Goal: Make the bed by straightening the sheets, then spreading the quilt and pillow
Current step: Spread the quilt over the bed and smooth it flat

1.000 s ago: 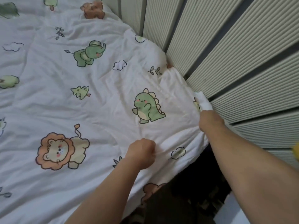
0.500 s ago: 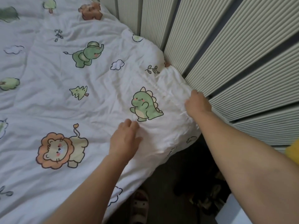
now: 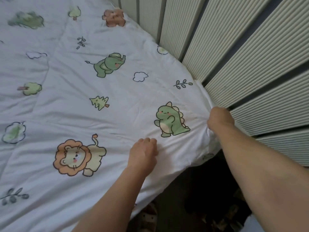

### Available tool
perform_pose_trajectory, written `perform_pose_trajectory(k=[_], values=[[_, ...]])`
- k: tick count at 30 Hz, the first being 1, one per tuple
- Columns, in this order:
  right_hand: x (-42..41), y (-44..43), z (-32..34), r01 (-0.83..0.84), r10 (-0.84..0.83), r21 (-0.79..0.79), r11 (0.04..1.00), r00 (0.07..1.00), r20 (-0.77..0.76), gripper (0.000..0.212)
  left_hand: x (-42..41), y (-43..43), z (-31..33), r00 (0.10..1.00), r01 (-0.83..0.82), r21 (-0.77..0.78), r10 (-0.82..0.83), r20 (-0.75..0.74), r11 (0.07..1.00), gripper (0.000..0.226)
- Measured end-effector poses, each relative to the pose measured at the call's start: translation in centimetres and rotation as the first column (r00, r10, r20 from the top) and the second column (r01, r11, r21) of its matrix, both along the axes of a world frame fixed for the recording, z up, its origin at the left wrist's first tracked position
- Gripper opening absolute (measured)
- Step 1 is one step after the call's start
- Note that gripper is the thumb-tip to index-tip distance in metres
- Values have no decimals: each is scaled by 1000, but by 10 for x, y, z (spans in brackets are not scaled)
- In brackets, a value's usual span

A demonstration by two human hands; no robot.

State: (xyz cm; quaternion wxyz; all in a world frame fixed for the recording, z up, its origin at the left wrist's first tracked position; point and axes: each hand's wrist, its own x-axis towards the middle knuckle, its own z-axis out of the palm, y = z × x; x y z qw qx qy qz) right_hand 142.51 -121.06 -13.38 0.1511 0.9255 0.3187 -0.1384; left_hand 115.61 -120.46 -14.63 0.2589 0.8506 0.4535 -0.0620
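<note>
head view: a white quilt [image 3: 70, 114] printed with cartoon animals, trees and clouds fills the left and middle of the frame, lying spread out with soft creases across it. a lion [image 3: 75, 158] sits in the print at lower left, an elephant [image 3: 108, 65] further up and to the right. the quilt's near edge hangs over toward the dark floor [image 3: 184, 190].

just right of the lion, the left grip [image 3: 143, 153] rests knuckles-up on the quilt close to that near edge, the bare forearm reaching in from the bottom of the frame. its fingers curl down into the cloth and the tips are hidden, so it cannot be told whether it has fabric pinched or only presses on it. fine creases run from it toward the right.

a green dinosaur [image 3: 170, 121] stands in the print between the two grips. beyond it, the right grip [image 3: 220, 119] is closed tight round the quilt's corner, the fabric bunched and gathered under the fist, right beside the wall [image 3: 250, 56] of pale ribbed panels that runs along the quilt's far edge. the right forearm crosses the lower right of the frame above the floor, where clutter [image 3: 222, 215] is too dim to make out.
</note>
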Motion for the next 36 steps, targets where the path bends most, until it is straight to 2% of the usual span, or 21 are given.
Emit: perform_pose_trajectory(k=[5, 7, 9, 11, 16, 20, 23, 25, 29, 32, 36], values=[[-11, 16, 9, 18, -18, -2, 1000, 1000, 13, 33, -10, 7, 3, 999, -2, 41, 0, 50, 999, 12], [-27, 25, 16, -87, 86, 12, 996, 995, 53, 40, -27, 10, 4, 997, -23, 53, 19, 74, 998, 15], [-47, 38, 22, -265, 264, 19, 964, 963, 55, 46, -46, 16, 6, 995, -64, 47, 60, 84, 997, 18], [-77, 52, 26, -425, 424, 27, 905, 905, 17, 46, -70, 20, 11, 991, -116, 28, 114, 76, 993, 20], [-172, 89, 36, -655, 663, 113, 747, 747, -56, 39, -119, 27, 27, 979, -199, 36, 196, 62, 979, 26], [-240, 97, 44, -767, 793, 203, 608, 596, -125, 27, -166, 24, 34, 951, -292, 13, 289, 111, 956, 26], [-289, 83, 43, -831, 867, 258, 493, 444, -228, 19, -222, 7, 33, 936, -349, 2, 348, 60, 937, 26], [-315, 69, 40, -868, 896, 270, 417, 343, -283, 17, -259, -7, 31, 929, -370, -3, 370, 7, 929, 27], [-368, 38, 38, -904, 905, 268, 332, 225, -361, 19, -330, -42, 33, 912, -408, -50, 405, -65, 912, 31], [-406, 4, 41, -907, 884, 274, 319, 181, -430, 22, -372, -77, 35, 912, -403, -81, 393, -121, 911, 36], [-441, -46, 39, -931, 825, 204, 302, 149, -545, 39, -405, -122, 36, 926, -351, -151, 319, -203, 924, 47]])
